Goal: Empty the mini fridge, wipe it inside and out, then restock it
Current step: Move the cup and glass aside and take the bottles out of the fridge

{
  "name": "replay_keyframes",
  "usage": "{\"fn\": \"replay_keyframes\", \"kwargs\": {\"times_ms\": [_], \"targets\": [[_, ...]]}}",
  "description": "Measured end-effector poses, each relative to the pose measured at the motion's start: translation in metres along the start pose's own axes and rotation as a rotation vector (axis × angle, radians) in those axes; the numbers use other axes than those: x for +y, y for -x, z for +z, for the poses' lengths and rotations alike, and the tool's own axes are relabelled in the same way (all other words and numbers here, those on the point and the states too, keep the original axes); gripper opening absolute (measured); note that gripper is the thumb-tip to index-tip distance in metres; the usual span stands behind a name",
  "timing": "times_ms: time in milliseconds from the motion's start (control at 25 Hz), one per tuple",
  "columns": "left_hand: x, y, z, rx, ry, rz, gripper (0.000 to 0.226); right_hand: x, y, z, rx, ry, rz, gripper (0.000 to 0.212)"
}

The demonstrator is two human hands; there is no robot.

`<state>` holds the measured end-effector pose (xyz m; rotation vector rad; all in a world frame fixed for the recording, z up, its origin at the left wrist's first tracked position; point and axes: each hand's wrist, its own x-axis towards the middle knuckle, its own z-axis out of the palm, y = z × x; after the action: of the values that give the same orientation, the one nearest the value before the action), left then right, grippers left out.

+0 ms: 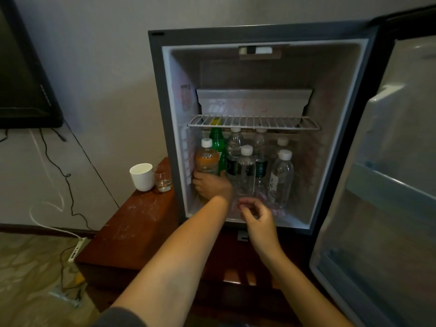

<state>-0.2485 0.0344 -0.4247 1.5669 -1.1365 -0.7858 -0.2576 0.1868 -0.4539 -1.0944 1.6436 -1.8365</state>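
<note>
Orange bottle (207,159) is clasped low by the left hand (212,185), likely to lift it from the mini fridge (330,95); the right hand (257,214) hovers, grip loose, empty

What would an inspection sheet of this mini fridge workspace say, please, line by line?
Surface: wooden cabinet, top scuffed with pale marks.
Job's things: mini fridge with its door swung open; wire shelf across the middle; below it stand an orange bottle, a green bottle and clear bottles.
Clutter: white cup and glass, side by side left of the fridge.
Hands: left hand grips the orange bottle low down; right hand at the fridge mouth, fingers loosely curled, holding nothing.
Cables: dark cable down the wall; white cable to a power strip on the floor.
Surroundings: dark screen at far left; patterned carpet.
</note>
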Motion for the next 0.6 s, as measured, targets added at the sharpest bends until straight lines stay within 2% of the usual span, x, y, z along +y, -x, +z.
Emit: {"fn": "replay_keyframes", "kwargs": {"times_ms": [280,440,520,600], "targets": [[-0.008,-0.008,0.002,-0.067,-0.072,0.056,0.074,-0.001,-0.002,-0.002,-0.010,0.035,-0.032,0.014],[-0.017,0.002,-0.019,-0.169,0.038,0.182,0.066,-0.012,-0.001,0.001,-0.066,0.097,-0.066,0.020],[-0.021,0.015,-0.038,-0.312,0.193,0.221,0.059,-0.011,-0.007,-0.001,-0.109,0.192,-0.053,0.037],[-0.026,0.031,-0.065,-0.427,0.301,0.308,0.053,-0.011,-0.010,-0.001,-0.157,0.318,-0.090,0.068]]}}
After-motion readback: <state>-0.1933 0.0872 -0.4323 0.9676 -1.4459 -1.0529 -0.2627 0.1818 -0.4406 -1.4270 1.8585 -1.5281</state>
